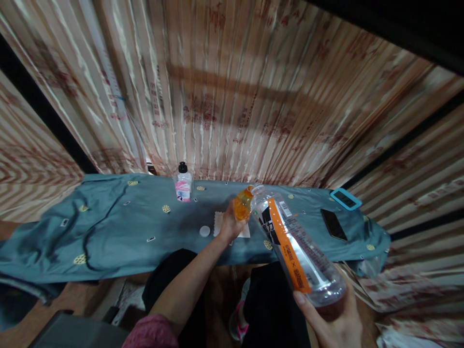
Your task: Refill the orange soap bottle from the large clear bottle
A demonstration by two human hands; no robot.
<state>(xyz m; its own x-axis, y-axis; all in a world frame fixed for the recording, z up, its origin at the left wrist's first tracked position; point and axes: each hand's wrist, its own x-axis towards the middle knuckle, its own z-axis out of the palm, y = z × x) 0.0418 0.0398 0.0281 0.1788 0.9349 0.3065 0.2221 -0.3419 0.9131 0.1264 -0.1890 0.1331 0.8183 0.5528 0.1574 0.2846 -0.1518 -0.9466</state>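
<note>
My left hand [229, 223] is wrapped round a small amber bottle [242, 205] above the table. My right hand [335, 316] grips the base end of a large clear plastic bottle [295, 249] with an orange and silver label. The big bottle is tilted, its neck pointing up and left to the mouth of the amber one. Whether the two mouths touch, and whether any liquid passes, I cannot tell. Beneath my left hand lies a white napkin-like piece [218, 223], partly hidden. A round white cap [205, 231] rests just left of it.
A clear bottle with a black cap and pink label [183, 183] stands at the back. On the right lie a dark phone [333, 224] and a blue-framed device [345, 198]. A teal cloth [119, 232] covers the table; a patterned curtain [224, 96] hangs behind.
</note>
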